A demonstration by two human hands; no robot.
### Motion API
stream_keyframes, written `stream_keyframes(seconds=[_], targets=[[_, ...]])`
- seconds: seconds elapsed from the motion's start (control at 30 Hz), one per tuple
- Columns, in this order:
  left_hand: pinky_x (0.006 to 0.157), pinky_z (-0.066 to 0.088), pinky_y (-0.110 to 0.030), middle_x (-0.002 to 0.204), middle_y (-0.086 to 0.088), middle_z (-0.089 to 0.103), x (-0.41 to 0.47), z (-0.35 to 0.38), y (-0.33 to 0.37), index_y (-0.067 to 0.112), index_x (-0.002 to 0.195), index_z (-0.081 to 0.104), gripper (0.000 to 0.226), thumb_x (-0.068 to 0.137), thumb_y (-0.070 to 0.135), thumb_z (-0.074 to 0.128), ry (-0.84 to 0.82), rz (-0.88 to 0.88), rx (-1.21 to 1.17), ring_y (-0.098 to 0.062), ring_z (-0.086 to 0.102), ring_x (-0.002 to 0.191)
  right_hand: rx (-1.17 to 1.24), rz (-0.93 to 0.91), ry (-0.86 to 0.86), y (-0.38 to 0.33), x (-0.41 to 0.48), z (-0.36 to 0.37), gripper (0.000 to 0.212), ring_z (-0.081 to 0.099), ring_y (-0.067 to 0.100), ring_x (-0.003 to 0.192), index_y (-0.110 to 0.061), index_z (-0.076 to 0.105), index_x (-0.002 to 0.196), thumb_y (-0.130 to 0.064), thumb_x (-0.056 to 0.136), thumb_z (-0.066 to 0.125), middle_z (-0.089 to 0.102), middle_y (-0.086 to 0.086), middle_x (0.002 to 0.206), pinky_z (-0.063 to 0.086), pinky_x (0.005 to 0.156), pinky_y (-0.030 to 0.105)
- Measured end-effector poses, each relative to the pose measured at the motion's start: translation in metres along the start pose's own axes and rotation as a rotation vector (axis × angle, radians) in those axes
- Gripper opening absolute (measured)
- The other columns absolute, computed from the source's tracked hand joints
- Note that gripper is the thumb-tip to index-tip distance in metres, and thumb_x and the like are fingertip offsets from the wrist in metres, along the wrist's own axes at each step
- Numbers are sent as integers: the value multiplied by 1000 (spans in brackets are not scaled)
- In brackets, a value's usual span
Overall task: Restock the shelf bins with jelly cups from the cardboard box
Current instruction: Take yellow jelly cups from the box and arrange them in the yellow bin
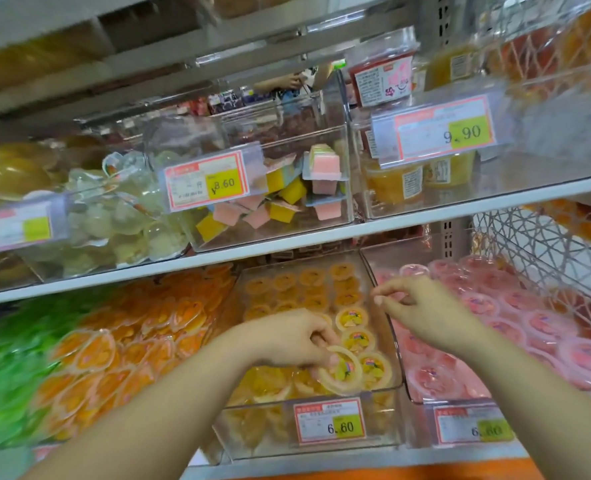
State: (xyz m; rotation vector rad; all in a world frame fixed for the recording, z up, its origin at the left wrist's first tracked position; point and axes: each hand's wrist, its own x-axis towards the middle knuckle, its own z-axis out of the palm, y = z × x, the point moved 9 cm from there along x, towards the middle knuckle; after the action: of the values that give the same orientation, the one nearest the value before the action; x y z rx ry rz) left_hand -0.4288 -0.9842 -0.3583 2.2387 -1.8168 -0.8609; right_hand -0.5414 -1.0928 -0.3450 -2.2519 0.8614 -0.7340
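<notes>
**binwatcher:** That yellow jelly cup [343, 370] you've got is at the front right of the clear middle bin [396, 344] on the lower shelf, tipped up on its edge with the lid facing you. Your left hand [287, 337] has fingers curled around its rim, pinching it. It isn't seated yet. I'd guess the risk is letting go while it's tilted: it could roll forward over the low front wall, or land crooked on the flat row of cups [358, 339] just behind it and knock that row out of line.

**shelfrat:** And your right hand [422, 306]?

**binwatcher:** Holding nothing that I can see. Fingers loosely bent, thumb and forefinger nearly meeting, hovering over the divider between the yellow bin and the pink cups [515, 306] next door. If you reach across from there, your wrist could drag a pink one out.

**shelfrat:** What about the space around it?

**binwatcher:** White shelf boards [287, 237], clear bins packed side by side, orange cups [131, 344] to the left, price tag [330, 422] clipped on the bin front. It's tight, with the upper shelf right overhead. The cardboard box isn't in view, so you can't tell how many are left.
</notes>
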Motion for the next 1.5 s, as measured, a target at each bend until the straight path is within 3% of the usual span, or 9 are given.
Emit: stream_keyframes(seconds=[0.17, 0.3, 0.47, 0.63, 0.83, 1.0, 1.13, 1.23, 1.5], targets=[[52, 47, -14, 69, 3, 56, 15, -28, -11, 17, 89, 56, 14, 93, 4, 55, 70, -91, -345, 2, 58, 50, 60, -29, 29, 4, 3, -2, 18, 53, 0, 80, -20, 70, 104, -24, 89, 63, 59, -14, 90, 33, 60, -4], [59, 46, -18, 65, 0, 56, 51, -36, -33, 16, 79, 49, 23, 96, 1, 47, 362, -252, -957, -7, 59, 56, 110, -14, 33, 7, 8, 2, 16, 58, 6, 89, -20, 71, 102, -23, 89, 63, 63, -10, 95, 39, 71, 10], [48, 42, -14, 32, 7, 52, 89, -28, -33, 13, 72, 45, 28, 98, 3, 40, 481, -322, -1024, 0, 49, 28, 154, 5, 44, 12, 11, 4, 15, 60, 8, 93, -22, 71, 100, -25, 87, 65, 66, -6, 98, 39, 76, 17], [44, 45, -13, 72, 0, 59, 99, -20, -32, 14, 82, 51, 18, 98, 11, 44, 496, -381, -1058, -7, 57, 56, 155, -1, 61, 15, 14, 4, 16, 59, 6, 90, -21, 71, 101, -27, 87, 65, 65, -7, 95, 37, 67, 3], [38, 35, -21, 37, 6, 51, 96, -31, -35, 14, 66, 49, 29, 94, 10, 52, 530, -374, -742, -10, 47, 34, 164, -9, 88, 13, 15, 5, 15, 60, 9, 96, -21, 72, 99, -25, 87, 65, 67, -5, 102, 39, 77, 18], [42, 47, -20, 95, -7, 61, 98, -41, -29, 19, 96, 52, 18, 90, 3, 57, 509, -307, -428, -18, 55, 65, 142, -4, 79, 11, 14, 5, 14, 62, 10, 95, -21, 72, 98, -24, 87, 65, 68, -4, 100, 41, 78, 20], [91, 47, -32, 124, -9, 60, 77, -65, -21, 13, 119, 60, 30, 90, 13, 59, 518, -214, -60, -25, 59, 108, 29, -46, 136, 2, 16, -1, 16, 59, 5, 83, -20, 73, 100, -20, 85, 66, 70, -2, 98, 38, 70, 15], [96, 43, -24, 126, -1, 61, 30, -72, -23, 19, 125, 58, 37, 89, 15, 63, 506, -98, 13, -15, 57, 111, -89, -198, 188, -30, 13, -3, 19, 62, 16, 94, -23, 73, 100, -21, 82, 68, 72, -5, 101, 43, 83, 25], [86, 49, -32, 112, 14, 62, -86, -58, -64, 37, 113, 60, 27, 89, 24, 60, 770, -146, 252, -11, 60, 99, -175, -340, -321, -107, -14, 97, 42, 55, 6, 93, -25, 63, 121, -38, 82, 69, 66, -7, 113, 34, 66, 12]])
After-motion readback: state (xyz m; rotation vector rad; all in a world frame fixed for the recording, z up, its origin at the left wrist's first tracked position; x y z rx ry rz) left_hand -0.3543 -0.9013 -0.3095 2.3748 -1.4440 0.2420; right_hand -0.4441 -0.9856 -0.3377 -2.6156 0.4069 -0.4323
